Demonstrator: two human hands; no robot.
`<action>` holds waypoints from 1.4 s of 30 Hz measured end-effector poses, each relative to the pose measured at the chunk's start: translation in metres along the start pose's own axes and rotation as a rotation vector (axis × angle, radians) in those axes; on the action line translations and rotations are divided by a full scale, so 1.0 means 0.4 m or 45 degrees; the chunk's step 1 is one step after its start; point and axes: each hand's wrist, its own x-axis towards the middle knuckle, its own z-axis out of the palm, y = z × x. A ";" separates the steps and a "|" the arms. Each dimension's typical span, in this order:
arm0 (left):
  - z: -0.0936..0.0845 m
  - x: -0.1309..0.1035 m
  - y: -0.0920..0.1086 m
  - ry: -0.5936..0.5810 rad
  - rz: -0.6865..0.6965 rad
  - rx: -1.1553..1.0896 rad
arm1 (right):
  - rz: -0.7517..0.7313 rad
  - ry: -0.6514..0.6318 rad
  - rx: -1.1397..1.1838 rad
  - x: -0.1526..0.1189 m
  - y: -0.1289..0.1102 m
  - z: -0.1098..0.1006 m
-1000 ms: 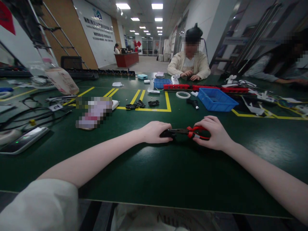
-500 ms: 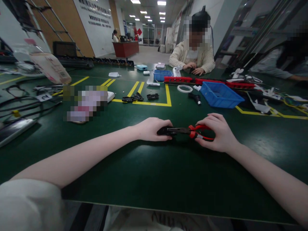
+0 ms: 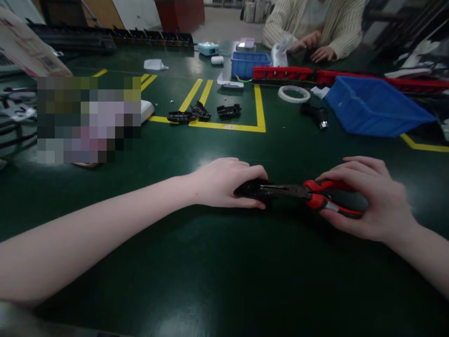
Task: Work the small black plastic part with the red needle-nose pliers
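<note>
My left hand (image 3: 228, 185) is closed around a small black plastic part (image 3: 249, 188), mostly hidden between thumb and fingers. In my right hand (image 3: 375, 201) are needle-nose pliers (image 3: 315, 194) with red and black handles. Their long jaws point left and reach the black part; whether they pinch it I cannot tell. Farther back on the green table lie similar black parts: one on the left (image 3: 180, 116), one leaning in the middle (image 3: 200, 111) and one on the right (image 3: 229, 110).
A blue bin (image 3: 379, 107) stands at the right, near a black tool with a metal tip (image 3: 315, 114) and a tape roll (image 3: 293, 94). Behind are a smaller blue bin (image 3: 249, 65) and a red rail (image 3: 284, 73). A co-worker's hands (image 3: 315, 47) rest across the table.
My view has tilted down and come closer, so the hands and pliers look larger. The left hand keeps the black part; the right hand keeps the pliers, their tips still at the part.
</note>
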 end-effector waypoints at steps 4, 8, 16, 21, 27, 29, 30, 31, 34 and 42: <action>0.000 -0.001 -0.002 0.007 0.017 -0.010 | 0.050 -0.026 -0.019 -0.004 -0.002 -0.003; 0.000 -0.001 -0.001 0.004 0.018 -0.002 | 0.024 -0.028 -0.005 -0.002 -0.007 -0.003; -0.001 0.000 0.002 0.000 0.014 0.019 | 0.045 -0.054 -0.011 -0.004 -0.010 -0.009; 0.000 -0.001 -0.002 0.015 0.049 0.004 | 0.043 -0.075 -0.004 -0.004 -0.009 -0.009; -0.001 -0.001 -0.001 0.002 0.030 0.010 | 0.025 -0.086 -0.033 -0.003 -0.002 -0.011; 0.000 -0.001 0.000 0.002 0.028 0.016 | 0.008 -0.093 -0.039 -0.002 -0.001 -0.012; 0.000 -0.001 0.000 0.002 0.026 0.021 | 0.003 -0.091 -0.038 -0.002 -0.001 -0.012; 0.000 -0.001 -0.001 0.001 0.024 0.026 | -0.001 -0.090 -0.037 -0.001 -0.001 -0.012; 0.001 -0.001 -0.003 0.004 0.031 0.038 | -0.037 -0.048 -0.035 0.002 -0.001 -0.008; 0.002 -0.001 -0.002 0.003 0.060 0.056 | -0.035 -0.004 -0.032 0.005 -0.001 -0.004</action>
